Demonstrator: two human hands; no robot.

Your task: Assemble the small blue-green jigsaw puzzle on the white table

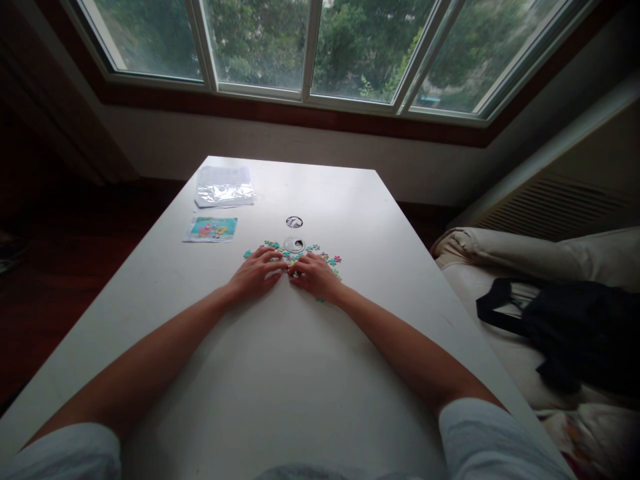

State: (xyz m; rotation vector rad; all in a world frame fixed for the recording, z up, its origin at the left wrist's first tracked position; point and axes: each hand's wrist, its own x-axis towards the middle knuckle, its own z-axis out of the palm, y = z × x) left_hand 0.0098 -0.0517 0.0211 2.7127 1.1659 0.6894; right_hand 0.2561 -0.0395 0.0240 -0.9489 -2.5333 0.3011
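Step judged as sorting loose jigsaw pieces (293,256), spread between the tabletop's (300,367) side edges, nearer its far edge; left hand (256,272) and right hand (315,275) fingers half-curled, cannot tell if gripping; next move likely calls for a fingertip pinch.

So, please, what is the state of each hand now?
Left hand: partly curled at the puzzle pieces; holding cannot be told.
Right hand: partly curled over puzzle pieces; holding also cannot be told.
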